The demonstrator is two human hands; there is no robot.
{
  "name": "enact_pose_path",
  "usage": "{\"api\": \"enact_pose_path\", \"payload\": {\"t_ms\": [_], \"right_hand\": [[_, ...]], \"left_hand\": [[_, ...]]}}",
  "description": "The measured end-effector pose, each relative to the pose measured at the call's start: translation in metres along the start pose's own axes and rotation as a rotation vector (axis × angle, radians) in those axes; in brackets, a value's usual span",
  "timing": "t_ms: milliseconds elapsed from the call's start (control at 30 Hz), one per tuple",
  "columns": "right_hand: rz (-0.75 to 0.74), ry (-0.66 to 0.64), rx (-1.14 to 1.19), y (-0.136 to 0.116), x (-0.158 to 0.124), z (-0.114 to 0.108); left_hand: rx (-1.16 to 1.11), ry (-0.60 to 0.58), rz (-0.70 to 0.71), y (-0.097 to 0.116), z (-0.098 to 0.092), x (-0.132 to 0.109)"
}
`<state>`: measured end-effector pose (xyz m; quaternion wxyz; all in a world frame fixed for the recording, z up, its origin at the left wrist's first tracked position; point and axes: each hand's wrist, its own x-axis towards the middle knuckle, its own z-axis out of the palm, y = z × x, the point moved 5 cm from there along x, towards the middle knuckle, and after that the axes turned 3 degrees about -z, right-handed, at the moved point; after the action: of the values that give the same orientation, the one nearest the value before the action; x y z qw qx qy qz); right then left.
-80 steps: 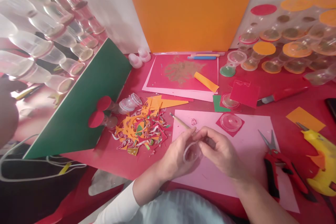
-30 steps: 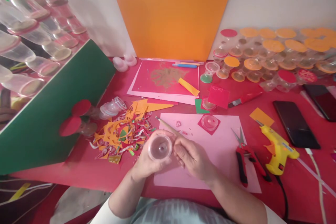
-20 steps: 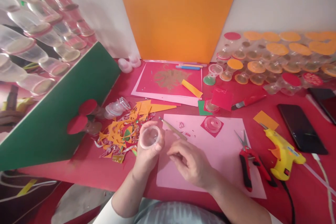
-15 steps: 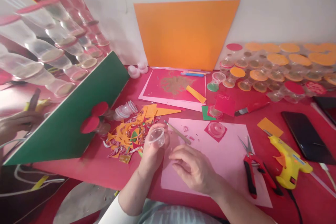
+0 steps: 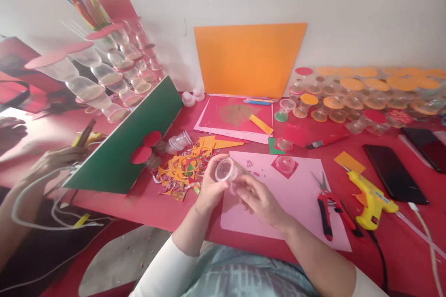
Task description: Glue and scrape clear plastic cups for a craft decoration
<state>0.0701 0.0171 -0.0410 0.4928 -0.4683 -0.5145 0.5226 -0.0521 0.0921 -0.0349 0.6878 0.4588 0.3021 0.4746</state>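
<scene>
A small clear plastic cup (image 5: 225,170) is held over the left edge of a pink sheet, its round rim facing up. My left hand (image 5: 211,189) is closed around its side. My right hand (image 5: 259,197) has its fingers curled in against the lower part of the cup, partly hiding it. Under and in front of the hands lies the pink sheet (image 5: 278,209) with small paper scraps on it. A clear cup on a red paper square (image 5: 285,166) stands farther up the sheet.
Red-handled scissors (image 5: 325,213) and a yellow glue gun (image 5: 371,199) lie to the right, near a black phone (image 5: 395,174). Paper scraps (image 5: 184,169) are heaped left, beside a green board (image 5: 121,148). A co-worker's hand (image 5: 57,164) is beyond the board. Joined cups (image 5: 369,97) stand at back right.
My right hand has come in from the right to the cup, fingers now touching it. The cup has moved slightly right and up in view. The camera view has shifted left.
</scene>
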Motion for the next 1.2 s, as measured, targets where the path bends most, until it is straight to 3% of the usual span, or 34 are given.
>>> {"api": "enact_pose_path", "payload": {"t_ms": [133,267,400,700,900,967,1067,1133,1200], "right_hand": [[0.056,-0.011,0.284,-0.001,0.003,-0.002],[0.088,0.071,0.300,-0.002,0.005,-0.009],[0.110,0.086,0.286,-0.005,0.007,-0.013],[0.092,0.134,0.124,-0.012,0.009,-0.023],[-0.160,0.342,-0.290,-0.035,0.008,-0.039],[-0.247,0.366,-0.463,-0.049,-0.003,-0.048],[-0.254,0.382,-0.680,-0.063,-0.038,-0.073],[-0.227,0.525,-0.822,-0.067,-0.073,-0.103],[-0.076,0.710,-0.911,-0.062,-0.111,-0.138]], "left_hand": [[0.270,-0.047,0.121,0.000,0.001,-0.004],[0.468,-0.065,0.204,-0.004,0.004,-0.007],[0.525,-0.081,0.255,-0.008,0.004,-0.009],[0.567,0.052,0.284,-0.003,0.009,-0.010],[0.619,0.063,0.316,-0.004,0.005,0.003],[0.608,0.050,0.313,-0.004,0.004,0.005],[0.548,0.074,0.285,-0.003,0.001,0.005],[0.543,0.081,0.278,-0.001,0.001,0.003],[0.553,0.069,0.267,0.000,0.002,0.002]]}}
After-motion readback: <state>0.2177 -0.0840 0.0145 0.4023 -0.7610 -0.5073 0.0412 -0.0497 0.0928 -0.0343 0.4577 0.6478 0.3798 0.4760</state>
